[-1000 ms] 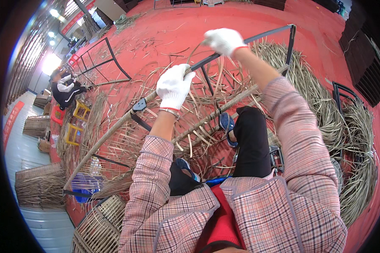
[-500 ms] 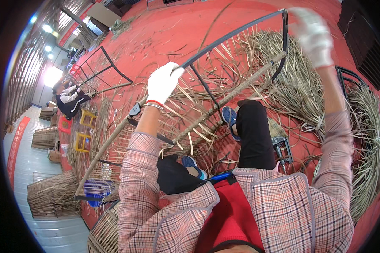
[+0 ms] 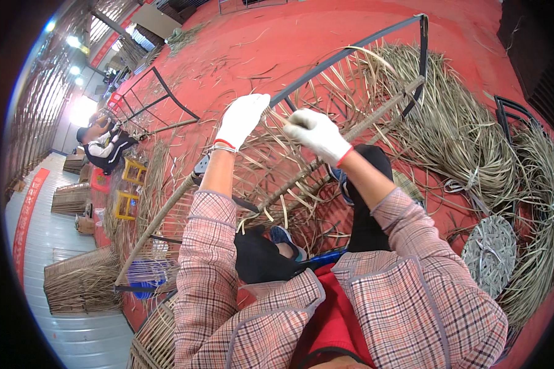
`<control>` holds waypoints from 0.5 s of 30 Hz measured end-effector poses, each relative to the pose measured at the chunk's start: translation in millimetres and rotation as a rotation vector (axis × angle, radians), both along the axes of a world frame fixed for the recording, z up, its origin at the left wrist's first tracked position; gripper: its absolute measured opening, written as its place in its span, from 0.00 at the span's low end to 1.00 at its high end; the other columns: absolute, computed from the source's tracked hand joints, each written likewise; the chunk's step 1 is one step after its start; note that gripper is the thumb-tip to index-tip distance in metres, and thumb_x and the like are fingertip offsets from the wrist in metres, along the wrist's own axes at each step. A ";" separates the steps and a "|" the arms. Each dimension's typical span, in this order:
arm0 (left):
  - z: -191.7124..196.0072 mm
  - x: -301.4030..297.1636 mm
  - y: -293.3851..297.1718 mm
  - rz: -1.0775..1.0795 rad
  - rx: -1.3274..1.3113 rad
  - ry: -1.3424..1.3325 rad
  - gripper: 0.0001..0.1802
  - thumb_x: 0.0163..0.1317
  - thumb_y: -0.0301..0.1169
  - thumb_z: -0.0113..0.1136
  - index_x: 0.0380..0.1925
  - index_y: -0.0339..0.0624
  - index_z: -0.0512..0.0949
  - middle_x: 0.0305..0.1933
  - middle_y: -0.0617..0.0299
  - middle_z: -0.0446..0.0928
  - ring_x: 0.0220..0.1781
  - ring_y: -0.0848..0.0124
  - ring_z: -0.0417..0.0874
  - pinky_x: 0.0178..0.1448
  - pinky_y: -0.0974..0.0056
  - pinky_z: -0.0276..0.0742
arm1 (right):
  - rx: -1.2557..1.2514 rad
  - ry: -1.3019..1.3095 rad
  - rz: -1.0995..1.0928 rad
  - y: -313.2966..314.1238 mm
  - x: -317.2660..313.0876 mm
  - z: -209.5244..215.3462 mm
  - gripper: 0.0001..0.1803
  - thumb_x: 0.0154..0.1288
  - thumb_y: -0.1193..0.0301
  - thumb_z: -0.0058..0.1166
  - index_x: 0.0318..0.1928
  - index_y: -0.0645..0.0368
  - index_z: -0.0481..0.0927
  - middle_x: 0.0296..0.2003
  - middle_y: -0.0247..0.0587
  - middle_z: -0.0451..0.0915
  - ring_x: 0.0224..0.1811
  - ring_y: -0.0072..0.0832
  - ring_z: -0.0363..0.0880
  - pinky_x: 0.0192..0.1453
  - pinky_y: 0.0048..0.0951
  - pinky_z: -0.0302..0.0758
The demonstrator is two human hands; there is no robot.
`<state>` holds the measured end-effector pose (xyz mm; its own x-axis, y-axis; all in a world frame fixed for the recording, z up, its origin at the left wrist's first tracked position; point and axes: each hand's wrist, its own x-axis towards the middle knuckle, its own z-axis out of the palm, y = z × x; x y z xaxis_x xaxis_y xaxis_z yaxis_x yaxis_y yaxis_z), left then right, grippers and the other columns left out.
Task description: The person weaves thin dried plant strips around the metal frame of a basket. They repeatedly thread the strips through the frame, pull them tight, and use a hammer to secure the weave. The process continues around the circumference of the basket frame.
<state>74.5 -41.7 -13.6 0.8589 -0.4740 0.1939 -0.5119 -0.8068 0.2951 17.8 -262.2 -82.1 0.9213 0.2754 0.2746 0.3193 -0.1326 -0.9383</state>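
Observation:
A dark metal frame (image 3: pixel 341 56) slants before me, its lower rail (image 3: pixel 385 109) wrapped in tan wicker. Pale wicker strips hang and cross inside it. My left hand (image 3: pixel 241 122), in a white glove, is closed on the frame's upper bar near its left end. Close by on the right, my right hand (image 3: pixel 319 136), gloved too, has its fingers pinched together on a thin wicker strip (image 3: pixel 281 117) that runs between the two hands. Another pale strip (image 3: pixel 372 54) curves over the upper bar. The fingertips of the left hand are partly hidden.
Big bundles of loose wicker (image 3: pixel 455 123) lie on the red floor to the right, near a round woven disc (image 3: pixel 489 255). At far left a person (image 3: pixel 104 147) sits by another frame (image 3: pixel 157 101). Yellow stools (image 3: pixel 126 205), a blue basin (image 3: pixel 144 286) and woven panels (image 3: pixel 80 280) stand left.
My right hand has come down and left from the frame's upper right corner to beside my left hand. The left hand stays on the bar. The round disc has come into sight.

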 end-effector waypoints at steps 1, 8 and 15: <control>0.1 -2.0 -0.3 -0.032 0.059 -0.073 0.16 0.76 0.36 0.51 0.40 0.35 0.81 0.33 0.55 0.79 0.36 0.62 0.82 0.42 0.59 0.78 | 0.039 0.062 0.039 -7.6 1.6 8.4 0.15 0.68 0.57 0.62 0.41 0.56 0.85 0.33 0.43 0.83 0.38 0.36 0.84 0.47 0.35 0.78; -1.1 -46.5 -26.5 0.256 -0.075 -0.280 0.16 0.67 0.41 0.62 0.48 0.44 0.80 0.39 0.50 0.86 0.43 0.50 0.88 0.49 0.51 0.81 | -0.561 -0.851 -0.245 -9.0 49.9 89.4 0.09 0.67 0.62 0.60 0.33 0.51 0.84 0.29 0.40 0.85 0.36 0.44 0.86 0.37 0.45 0.80; -13.6 -57.0 -46.3 0.498 -0.051 -0.383 0.23 0.62 0.48 0.69 0.52 0.49 0.78 0.36 0.51 0.86 0.38 0.51 0.88 0.45 0.49 0.82 | -0.910 -0.496 -0.016 44.0 115.0 111.0 0.10 0.63 0.59 0.65 0.40 0.47 0.88 0.36 0.37 0.89 0.41 0.43 0.88 0.41 0.46 0.83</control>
<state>17.5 -88.0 -27.2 0.8391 -0.0171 0.5437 -0.1557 -0.9653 0.2098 132.8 -218.1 28.9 0.7669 0.5571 0.3185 0.6343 -0.7332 -0.2450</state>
